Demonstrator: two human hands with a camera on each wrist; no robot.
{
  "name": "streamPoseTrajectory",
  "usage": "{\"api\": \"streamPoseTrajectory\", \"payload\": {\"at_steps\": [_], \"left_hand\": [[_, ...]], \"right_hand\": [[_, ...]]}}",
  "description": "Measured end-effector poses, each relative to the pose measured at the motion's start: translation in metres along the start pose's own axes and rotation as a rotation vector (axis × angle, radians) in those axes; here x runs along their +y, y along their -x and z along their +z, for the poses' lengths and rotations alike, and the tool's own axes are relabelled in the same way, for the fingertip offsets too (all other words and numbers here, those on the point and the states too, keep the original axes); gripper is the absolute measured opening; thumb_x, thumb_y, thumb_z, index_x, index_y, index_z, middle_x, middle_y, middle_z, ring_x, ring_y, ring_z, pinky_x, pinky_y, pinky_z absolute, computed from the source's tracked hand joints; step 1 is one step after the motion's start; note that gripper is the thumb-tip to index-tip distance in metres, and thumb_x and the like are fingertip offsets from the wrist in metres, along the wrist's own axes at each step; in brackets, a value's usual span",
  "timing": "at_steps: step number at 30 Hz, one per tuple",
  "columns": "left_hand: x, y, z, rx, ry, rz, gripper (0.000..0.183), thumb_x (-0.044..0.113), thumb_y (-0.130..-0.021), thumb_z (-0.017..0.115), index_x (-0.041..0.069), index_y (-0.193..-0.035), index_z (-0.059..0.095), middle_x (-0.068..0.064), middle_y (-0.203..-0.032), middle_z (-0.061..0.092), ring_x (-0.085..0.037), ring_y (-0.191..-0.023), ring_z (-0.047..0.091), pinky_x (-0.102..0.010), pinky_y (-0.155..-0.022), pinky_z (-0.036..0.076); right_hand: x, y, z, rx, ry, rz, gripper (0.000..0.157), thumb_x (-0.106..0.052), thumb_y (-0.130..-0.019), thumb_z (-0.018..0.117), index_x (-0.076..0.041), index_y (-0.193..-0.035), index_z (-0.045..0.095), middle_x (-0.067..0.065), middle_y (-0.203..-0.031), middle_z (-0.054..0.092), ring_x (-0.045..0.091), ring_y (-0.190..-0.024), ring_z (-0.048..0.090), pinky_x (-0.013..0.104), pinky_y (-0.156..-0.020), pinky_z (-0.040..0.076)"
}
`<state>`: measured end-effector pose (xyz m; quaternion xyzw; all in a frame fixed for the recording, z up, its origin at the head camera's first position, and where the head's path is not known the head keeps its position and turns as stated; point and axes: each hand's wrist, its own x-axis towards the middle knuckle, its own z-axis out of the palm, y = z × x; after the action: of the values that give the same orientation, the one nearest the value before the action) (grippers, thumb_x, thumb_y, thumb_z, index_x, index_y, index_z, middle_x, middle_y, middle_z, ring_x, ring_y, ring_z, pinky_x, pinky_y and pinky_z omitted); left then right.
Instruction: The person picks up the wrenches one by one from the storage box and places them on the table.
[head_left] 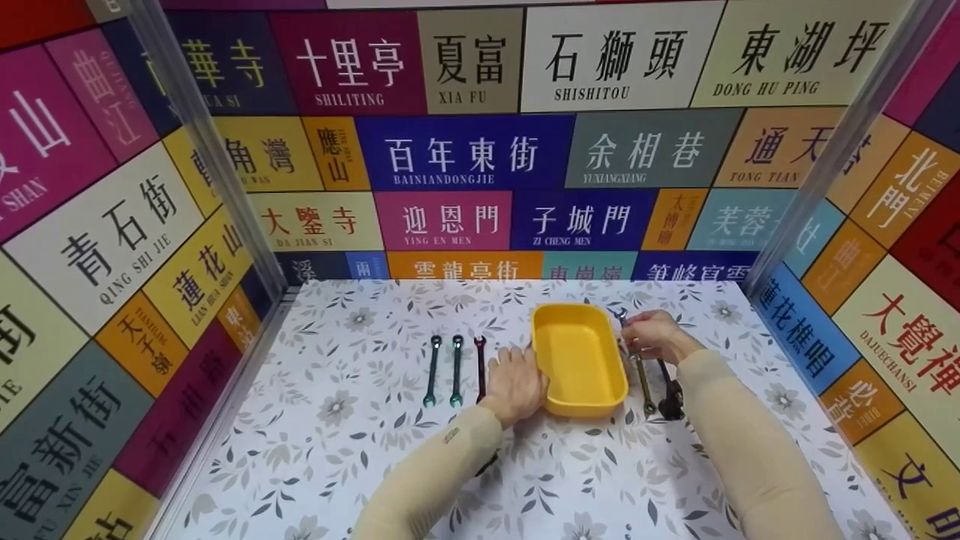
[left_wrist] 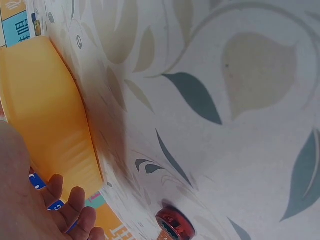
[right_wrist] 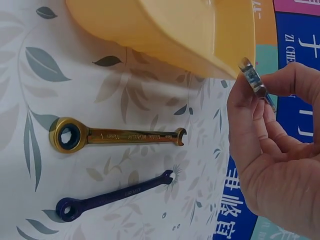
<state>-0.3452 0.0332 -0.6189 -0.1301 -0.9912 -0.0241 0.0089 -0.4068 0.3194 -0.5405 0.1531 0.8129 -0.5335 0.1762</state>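
Note:
A yellow plastic tray point(head_left: 581, 360) stands on the table. My left hand point(head_left: 517, 382) lies along its left side, touching the wall with loosely bent fingers point(left_wrist: 75, 202). Beyond the tray's far right corner, my right hand point(head_left: 660, 336) pinches a small blue-silver wrench point(right_wrist: 255, 82) between thumb and forefinger, raised off the table. Most of that wrench is hidden by the hand. Below the right hand lie a gold combination wrench point(right_wrist: 120, 136) and a dark purple one point(right_wrist: 117, 196). A red wrench point(head_left: 481, 364) lies just left of the left hand.
Two green-toned wrenches, one left point(head_left: 432, 371) and one right point(head_left: 457, 371), lie side by side farther left. The table point(head_left: 300, 465) has a white leaf-patterned cover. Sign-printed panels point(head_left: 465, 150) enclose its back and sides.

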Motion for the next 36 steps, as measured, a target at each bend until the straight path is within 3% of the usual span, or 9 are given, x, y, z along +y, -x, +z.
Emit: {"api": "streamPoseTrajectory", "payload": {"at_steps": [1, 9, 14, 19, 27, 36], "left_hand": [[-0.001, -0.002, 0.005, 0.014, 0.002, 0.0, 0.051, 0.048, -0.116, 0.034, 0.011, -0.142, 0.058, -0.013, -0.128, 0.068, -0.032, -0.122, 0.062, -0.054, -0.107, 0.057], [0.0, 0.001, -0.001, -0.011, 0.011, -0.002, 0.05, 0.047, -0.116, 0.033, 0.011, -0.142, 0.058, -0.013, -0.129, 0.068, -0.031, -0.122, 0.062, -0.052, -0.111, 0.056], [0.0, 0.002, 0.001, 0.029, 0.005, 0.001, 0.046, 0.045, -0.115, 0.037, 0.01, -0.135, 0.06, -0.013, -0.124, 0.068, -0.032, -0.119, 0.062, -0.051, -0.105, 0.057], [0.0, 0.003, 0.001, 0.043, -0.006, 0.0, 0.044, 0.045, -0.115, 0.04, 0.009, -0.133, 0.06, -0.014, -0.121, 0.067, -0.032, -0.117, 0.062, -0.051, -0.103, 0.057], [0.0, 0.001, 0.001, 0.021, 0.005, -0.002, 0.045, 0.044, -0.116, 0.038, 0.01, -0.136, 0.059, -0.014, -0.124, 0.067, -0.032, -0.119, 0.062, -0.052, -0.108, 0.057], [0.0, 0.002, -0.001, -0.002, 0.034, -0.003, 0.048, 0.045, -0.116, 0.039, 0.01, -0.141, 0.059, -0.014, -0.13, 0.068, -0.033, -0.124, 0.062, -0.054, -0.113, 0.055]], "right_hand": [[0.001, -0.001, -0.001, 0.0, 0.001, -0.003, 0.051, -0.007, -0.098, 0.069, 0.001, -0.146, 0.054, -0.002, -0.1, 0.065, 0.01, -0.082, 0.067, 0.029, -0.08, 0.065], [0.015, -0.003, -0.012, -0.023, 0.017, 0.006, 0.05, -0.005, -0.094, 0.068, 0.0, -0.143, 0.054, -0.009, -0.087, 0.066, 0.008, -0.078, 0.066, 0.028, -0.075, 0.063], [0.024, -0.004, -0.019, -0.013, 0.037, 0.011, 0.053, -0.007, -0.096, 0.069, 0.001, -0.145, 0.053, -0.009, -0.08, 0.065, 0.007, -0.072, 0.064, 0.029, -0.075, 0.064], [0.033, -0.003, -0.026, -0.004, 0.06, 0.024, 0.045, -0.009, -0.099, 0.069, -0.001, -0.142, 0.055, -0.01, -0.081, 0.064, 0.006, -0.075, 0.064, 0.03, -0.076, 0.063], [0.045, 0.0, -0.035, -0.004, 0.04, 0.034, 0.047, -0.004, -0.094, 0.068, 0.0, -0.14, 0.057, -0.01, -0.078, 0.064, 0.006, -0.072, 0.066, 0.029, -0.07, 0.062], [0.059, 0.001, -0.049, -0.033, -0.013, 0.048, 0.041, -0.004, -0.098, 0.069, -0.001, -0.136, 0.058, -0.009, -0.084, 0.07, 0.009, -0.079, 0.072, 0.032, -0.08, 0.066]]}}
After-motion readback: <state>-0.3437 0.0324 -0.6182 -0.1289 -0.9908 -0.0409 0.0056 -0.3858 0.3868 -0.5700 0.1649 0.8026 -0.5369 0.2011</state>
